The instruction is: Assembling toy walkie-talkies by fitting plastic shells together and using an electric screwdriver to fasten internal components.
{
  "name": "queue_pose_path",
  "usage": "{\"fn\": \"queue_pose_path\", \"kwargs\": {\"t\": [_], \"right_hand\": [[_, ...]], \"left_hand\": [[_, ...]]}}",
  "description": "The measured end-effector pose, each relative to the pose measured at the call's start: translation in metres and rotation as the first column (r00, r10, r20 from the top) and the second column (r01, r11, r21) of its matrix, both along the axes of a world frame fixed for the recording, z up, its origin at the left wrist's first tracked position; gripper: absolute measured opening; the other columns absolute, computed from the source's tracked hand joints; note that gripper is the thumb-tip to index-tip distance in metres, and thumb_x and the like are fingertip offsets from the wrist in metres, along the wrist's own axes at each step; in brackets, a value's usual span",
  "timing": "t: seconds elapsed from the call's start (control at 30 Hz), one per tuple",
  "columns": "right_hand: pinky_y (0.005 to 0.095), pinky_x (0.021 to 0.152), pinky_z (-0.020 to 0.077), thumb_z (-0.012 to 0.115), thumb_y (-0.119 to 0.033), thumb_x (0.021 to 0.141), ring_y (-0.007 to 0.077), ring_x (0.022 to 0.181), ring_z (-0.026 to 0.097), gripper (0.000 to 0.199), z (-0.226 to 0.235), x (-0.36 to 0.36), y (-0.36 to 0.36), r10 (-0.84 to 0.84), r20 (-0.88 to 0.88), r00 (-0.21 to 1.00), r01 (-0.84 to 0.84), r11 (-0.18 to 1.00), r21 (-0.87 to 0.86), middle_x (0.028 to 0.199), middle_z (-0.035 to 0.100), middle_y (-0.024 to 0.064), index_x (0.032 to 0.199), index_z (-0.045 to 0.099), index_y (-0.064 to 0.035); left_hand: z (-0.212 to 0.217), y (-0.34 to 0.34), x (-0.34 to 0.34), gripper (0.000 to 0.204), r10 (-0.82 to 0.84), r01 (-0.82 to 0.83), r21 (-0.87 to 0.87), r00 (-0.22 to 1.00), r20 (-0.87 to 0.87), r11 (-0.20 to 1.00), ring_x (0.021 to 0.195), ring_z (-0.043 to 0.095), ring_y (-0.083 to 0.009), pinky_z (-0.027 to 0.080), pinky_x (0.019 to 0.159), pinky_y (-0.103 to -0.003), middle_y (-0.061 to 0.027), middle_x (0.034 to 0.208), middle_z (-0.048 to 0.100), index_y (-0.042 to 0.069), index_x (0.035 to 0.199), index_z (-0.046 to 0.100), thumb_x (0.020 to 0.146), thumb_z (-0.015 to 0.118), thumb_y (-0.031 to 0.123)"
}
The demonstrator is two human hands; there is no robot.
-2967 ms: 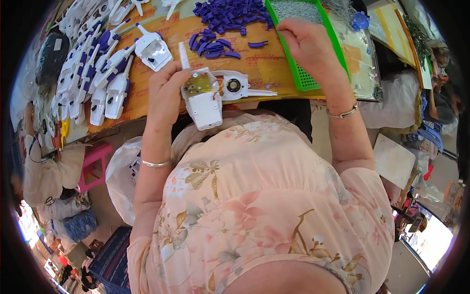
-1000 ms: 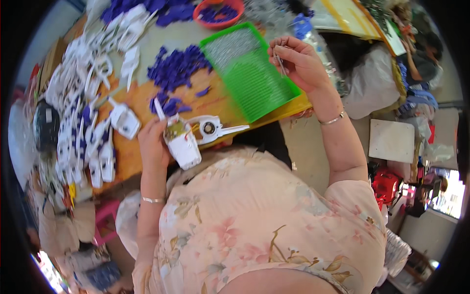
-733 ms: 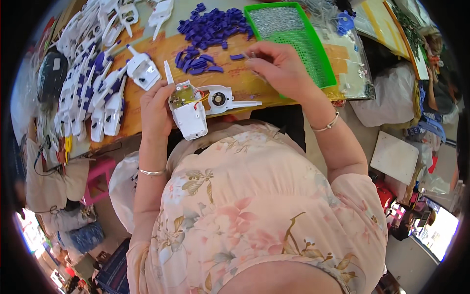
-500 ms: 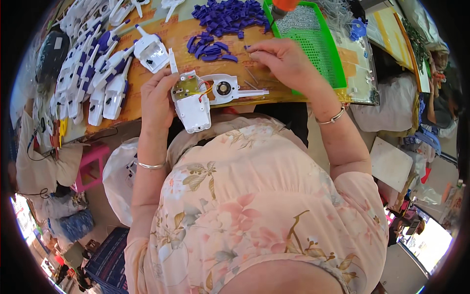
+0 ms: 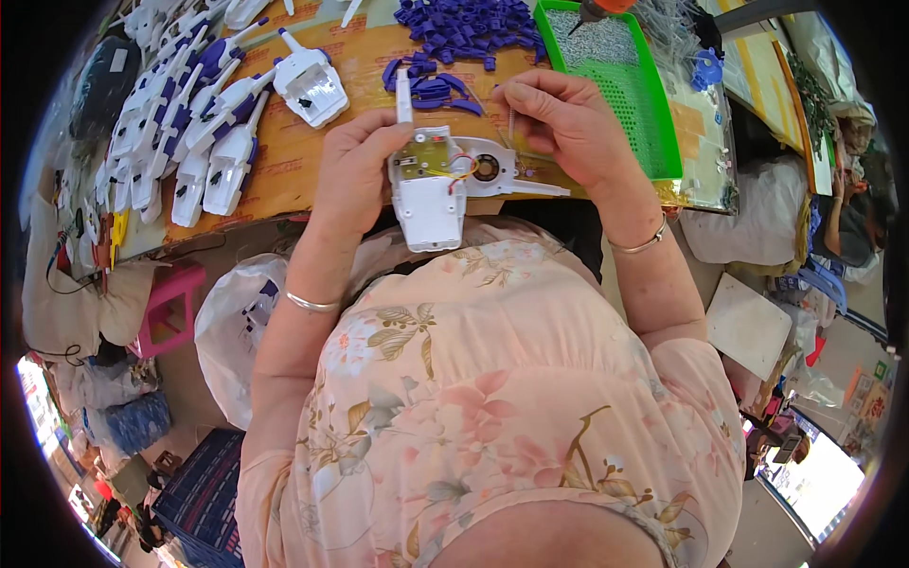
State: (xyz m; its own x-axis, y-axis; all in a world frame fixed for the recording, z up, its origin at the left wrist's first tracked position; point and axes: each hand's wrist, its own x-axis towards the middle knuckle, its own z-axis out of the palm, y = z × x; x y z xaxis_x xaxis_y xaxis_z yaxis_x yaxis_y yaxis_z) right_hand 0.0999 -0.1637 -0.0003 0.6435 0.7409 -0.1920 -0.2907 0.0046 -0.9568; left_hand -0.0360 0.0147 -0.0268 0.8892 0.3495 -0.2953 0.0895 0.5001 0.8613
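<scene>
My left hand [image 5: 365, 161] grips a white plastic housing half [image 5: 428, 213] by its upper left side, above the table's near edge. A green circuit board [image 5: 426, 156] lies in it, with red and yellow wires running to a second white housing part [image 5: 525, 185] with a round black speaker-like disc [image 5: 486, 168]. My right hand [image 5: 573, 128] hovers to the right, thumb and forefinger pinched. A tiny dark bit shows at the fingertips, too small to name. Close beneath is a thin metal rod [image 5: 512, 125]; whether the fingers touch it I cannot tell.
Small purple parts [image 5: 469, 33] are heaped at the back, with curved purple pieces [image 5: 440, 90] nearer. A green tray [image 5: 669, 142] of small metal screws stands right, an orange-and-black screwdriver [image 5: 592, 11] above it. White-and-purple housings [image 5: 227, 170] pile up left; one white housing [image 5: 311, 85] lies apart.
In the picture, my left hand and the housing have shifted right, and the housing stands more upright. My right hand has drawn slightly right and turned, its fingers now curled more.
</scene>
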Motion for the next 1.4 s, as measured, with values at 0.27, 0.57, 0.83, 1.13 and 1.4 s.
{"fn": "queue_pose_path", "kwargs": {"t": [0.27, 0.57, 0.83, 1.13, 1.4], "right_hand": [[0.0168, 0.042, 0.0361, 0.056, -0.012, 0.090, 0.0030, 0.053, 0.051, 0.019, 0.016, -0.013, 0.014, 0.149, 0.013, 0.989, -0.149, 0.988, -0.043, 0.073, 0.059, 0.0001, 0.106, 0.060, -0.0017], [0.0173, 0.045, 0.0393, 0.055, 0.000, 0.086, 0.0040, 0.056, 0.053, 0.025, 0.004, -0.022, 0.018, 0.055, 0.242, 0.969, -0.055, 0.998, -0.007, 0.074, 0.057, -0.0003, 0.111, 0.057, -0.0030], [0.0189, 0.050, 0.0452, 0.054, -0.001, 0.087, 0.0053, 0.057, 0.055, 0.021, 0.010, -0.021, 0.011, 0.189, 0.225, 0.956, -0.201, 0.979, 0.029, 0.069, 0.058, -0.0003, 0.107, 0.059, -0.0008], [0.0183, 0.052, 0.0432, 0.056, -0.004, 0.087, 0.0052, 0.057, 0.052, 0.015, 0.003, -0.012, 0.015, 0.027, 0.617, 0.787, -0.036, 0.999, 0.003, 0.070, 0.059, 0.0010, 0.097, 0.066, 0.0021], [0.0175, 0.045, 0.0338, 0.060, -0.009, 0.085, 0.0015, 0.058, 0.048, 0.012, 0.007, -0.012, 0.024, 0.155, 0.114, 0.981, -0.158, 0.987, 0.022, 0.070, 0.058, -0.0025, 0.093, 0.065, -0.0009]], "left_hand": [[-0.002, -0.007, 0.002, 0.015, -0.166, 0.160, 0.179, 0.986, 0.014, 0.971, 0.062, 0.058, -0.0078, 0.047, 0.054, -0.021, -0.0029, 0.078, 0.063, 0.000, 0.093, 0.060, 0.085, 0.055, 0.011], [-0.004, -0.011, 0.002, 0.015, -0.150, 0.145, 0.145, 0.988, 0.023, 0.979, 0.068, 0.055, -0.0071, 0.045, 0.061, -0.022, -0.0022, 0.080, 0.063, -0.001, 0.091, 0.062, 0.084, 0.055, 0.010], [0.000, -0.013, 0.003, 0.017, -0.133, 0.133, 0.203, 0.991, -0.013, 0.970, 0.070, 0.050, -0.0061, 0.039, 0.062, -0.022, 0.0002, 0.077, 0.060, -0.002, 0.088, 0.063, 0.082, 0.055, 0.012], [-0.001, -0.011, 0.002, 0.017, -0.149, 0.148, 0.202, 0.989, -0.010, 0.968, 0.065, 0.056, -0.0072, 0.046, 0.056, -0.021, -0.0022, 0.079, 0.061, -0.002, 0.095, 0.061, 0.084, 0.054, 0.011], [-0.001, -0.011, 0.001, 0.019, -0.152, 0.152, 0.054, 0.988, 0.000, 0.987, 0.065, 0.052, -0.0051, 0.040, 0.056, -0.019, 0.0009, 0.076, 0.059, 0.001, 0.092, 0.063, 0.085, 0.053, 0.016]]}}
